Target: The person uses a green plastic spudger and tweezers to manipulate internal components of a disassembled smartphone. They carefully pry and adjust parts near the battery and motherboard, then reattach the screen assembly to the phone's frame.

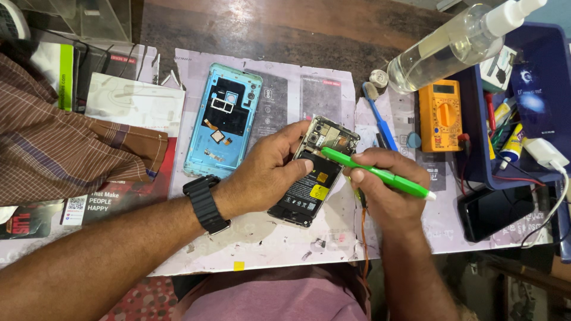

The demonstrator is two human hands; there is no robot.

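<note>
Gripped in right hand (386,190): slim green plastic screwdriver (376,173), fingers clenched round shaft, tip touching upper part of opened black smartphone with exposed battery (312,178). Left hand (270,172) grasping phone's left edge, thumb on battery. Phone lying on worn grey work mat (267,238), mid-table, long axis tilted, top toward upper right. Screwdriver axis running lower right to upper left. Open mat below phone down to near table edge. Detached light-blue back cover (223,119) just left; blue toothbrush (380,119) and orange multimeter (440,116) crowding right.
</note>
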